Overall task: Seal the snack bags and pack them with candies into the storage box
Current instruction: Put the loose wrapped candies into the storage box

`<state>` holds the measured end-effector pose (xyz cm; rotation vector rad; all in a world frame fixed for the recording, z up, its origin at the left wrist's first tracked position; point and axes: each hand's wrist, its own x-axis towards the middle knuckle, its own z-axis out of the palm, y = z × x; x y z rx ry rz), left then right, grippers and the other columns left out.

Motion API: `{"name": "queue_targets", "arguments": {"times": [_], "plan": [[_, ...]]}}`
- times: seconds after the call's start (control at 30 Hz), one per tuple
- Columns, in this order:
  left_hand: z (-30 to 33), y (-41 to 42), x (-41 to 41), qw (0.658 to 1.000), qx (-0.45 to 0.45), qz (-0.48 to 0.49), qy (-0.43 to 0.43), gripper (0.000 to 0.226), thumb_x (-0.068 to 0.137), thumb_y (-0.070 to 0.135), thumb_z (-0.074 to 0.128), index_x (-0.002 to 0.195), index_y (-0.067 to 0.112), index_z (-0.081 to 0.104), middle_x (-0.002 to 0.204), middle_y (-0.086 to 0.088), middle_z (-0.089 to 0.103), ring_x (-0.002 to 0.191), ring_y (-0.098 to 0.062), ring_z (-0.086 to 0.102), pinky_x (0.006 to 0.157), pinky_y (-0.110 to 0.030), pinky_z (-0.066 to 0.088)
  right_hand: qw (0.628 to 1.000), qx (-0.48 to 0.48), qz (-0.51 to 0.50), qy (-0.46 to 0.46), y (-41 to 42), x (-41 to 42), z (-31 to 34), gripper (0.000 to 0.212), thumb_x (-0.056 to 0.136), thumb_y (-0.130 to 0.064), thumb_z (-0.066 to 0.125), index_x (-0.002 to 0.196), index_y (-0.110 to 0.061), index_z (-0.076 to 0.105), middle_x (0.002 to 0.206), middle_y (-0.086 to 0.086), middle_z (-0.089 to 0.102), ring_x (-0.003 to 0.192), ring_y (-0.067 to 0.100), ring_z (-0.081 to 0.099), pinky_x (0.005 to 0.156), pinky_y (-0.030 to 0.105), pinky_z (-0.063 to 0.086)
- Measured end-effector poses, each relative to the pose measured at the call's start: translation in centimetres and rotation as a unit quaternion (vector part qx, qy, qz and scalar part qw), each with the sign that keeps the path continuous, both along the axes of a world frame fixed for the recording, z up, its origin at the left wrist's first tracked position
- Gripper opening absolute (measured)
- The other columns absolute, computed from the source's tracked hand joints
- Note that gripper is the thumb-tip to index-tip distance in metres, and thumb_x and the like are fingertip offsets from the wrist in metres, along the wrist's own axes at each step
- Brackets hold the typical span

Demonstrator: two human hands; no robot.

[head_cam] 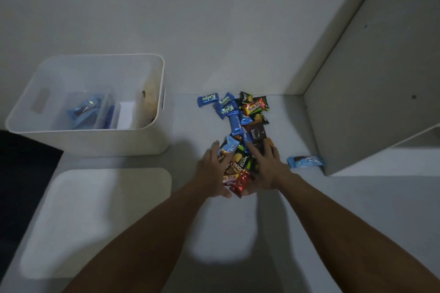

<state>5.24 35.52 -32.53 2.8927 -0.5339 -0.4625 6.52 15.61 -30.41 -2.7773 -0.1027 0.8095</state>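
A pile of wrapped candies [240, 126] in blue, black, yellow and red wrappers lies on the white surface. My left hand [213, 171] cups the near end of the pile from the left. My right hand [266, 166] cups it from the right, fingers spread over the wrappers. Between my palms sit red [240, 183] and black-green candies. One light blue candy [304, 161] lies alone to the right. The white storage box [152, 133] stands at the left, with blue snack bags [88, 112] inside.
The box's white lid [95, 216] lies flat in front of the box. A grey shelf panel [371, 102] rises at the right, close to the lone candy. A dark cloth [23, 173] is at the left edge.
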Motion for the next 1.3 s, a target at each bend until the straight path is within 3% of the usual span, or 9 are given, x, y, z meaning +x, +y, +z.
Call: {"name": "queue_targets", "arguments": {"times": [0.13,0.2,0.3,0.57,0.7,0.83,0.93,1.07,1.3], "plan": [[-0.7,-0.5,-0.7,0.998,0.011,0.050,0.036,0.097,0.065,0.051,0.077,0.144,0.027,0.027,0.158,-0.015,-0.001,0.145,-0.036,0.006,0.115,-0.047,0.016,0.998,-0.044,0.038,0.017,0.6,0.4,-0.5,0.117,0.060,-0.065,0.076,0.145,-0.051,-0.003,0.159,0.005,-0.017,0.144,0.043,-0.010,0.106,0.069,0.027],[-0.7,-0.7,-1.3,0.996,0.005,0.081,0.027,0.082,0.069,0.049,0.074,0.137,0.025,0.035,0.158,-0.012,0.006,0.142,-0.034,0.014,0.113,-0.045,0.020,0.997,-0.058,0.047,-0.010,0.7,0.4,-0.6,0.103,0.061,-0.067,0.073,0.144,-0.049,0.014,0.159,0.007,-0.004,0.143,0.042,0.003,0.102,0.064,0.032],[-0.8,-0.8,-1.9,0.992,-0.001,0.123,0.003,0.072,0.075,0.048,0.070,0.136,0.024,0.039,0.154,-0.010,0.017,0.134,-0.032,0.025,0.107,-0.041,0.028,0.995,-0.042,0.049,-0.079,0.6,0.4,-0.6,0.073,0.072,-0.055,0.070,0.136,-0.040,0.037,0.147,0.009,0.025,0.127,0.035,0.030,0.093,0.050,0.045],[-1.3,-0.9,-2.3,0.983,-0.101,0.151,0.009,0.052,0.084,0.017,0.066,0.131,0.015,0.044,0.138,-0.015,0.033,0.125,-0.029,0.035,0.099,-0.035,0.039,0.989,0.043,0.005,-0.143,0.1,-0.4,-0.7,0.026,0.079,-0.022,0.069,0.103,-0.014,0.068,0.117,0.007,0.053,0.097,0.027,0.057,0.081,0.034,0.051],[-0.1,-0.1,-1.8,0.972,-0.162,0.168,-0.008,0.050,0.083,0.005,0.063,0.130,0.006,0.047,0.121,-0.017,0.046,0.114,-0.031,0.043,0.090,-0.029,0.036,0.985,0.080,-0.058,-0.140,0.0,0.3,1.1,0.011,0.070,-0.021,0.076,0.080,-0.019,0.072,0.100,0.005,0.060,0.090,0.023,0.060,0.073,0.027,0.046],[2.6,1.2,-0.8,0.961,-0.225,0.156,-0.040,0.042,0.077,0.014,0.066,0.114,-0.004,0.058,0.094,-0.022,0.059,0.084,-0.042,0.056,0.075,-0.042,0.047,0.976,0.136,-0.101,-0.134,0.5,1.9,5.5,0.010,0.066,-0.016,0.081,0.070,-0.020,0.073,0.082,-0.003,0.063,0.075,0.013,0.056,0.068,0.022,0.042],[6.8,2.3,0.9,0.944,-0.290,0.145,-0.064,0.045,0.081,0.020,0.065,0.121,0.001,0.056,0.104,-0.020,0.059,0.094,-0.037,0.057,0.084,-0.045,0.049,0.967,0.178,-0.124,-0.130,1.5,3.7,9.8,0.010,0.064,-0.012,0.081,0.068,-0.017,0.074,0.067,-0.001,0.068,0.054,0.009,0.058,0.052,0.018,0.044],[13.2,4.1,3.4,0.903,-0.394,0.157,-0.066,0.044,0.080,0.011,0.073,0.122,0.009,0.059,0.114,-0.013,0.063,0.104,-0.026,0.060,0.091,-0.034,0.048,0.951,0.226,-0.127,-0.167,4.5,6.0,15.8,0.016,0.063,-0.006,0.078,0.059,-0.019,0.070,0.050,-0.007,0.065,0.049,0.003,0.058,0.057,0.022,0.048],[21.4,12.0,5.5,0.856,-0.451,0.221,-0.124,0.033,0.075,0.012,0.077,0.106,0.015,0.065,0.091,0.002,0.066,0.080,-0.014,0.061,0.073,-0.023,0.046,0.932,0.306,-0.085,-0.173,13.5,8.4,23.7,0.008,0.069,-0.005,0.078,0.069,-0.011,0.072,0.071,0.007,0.073,0.062,0.015,0.067,0.055,0.026,0.053]]}}
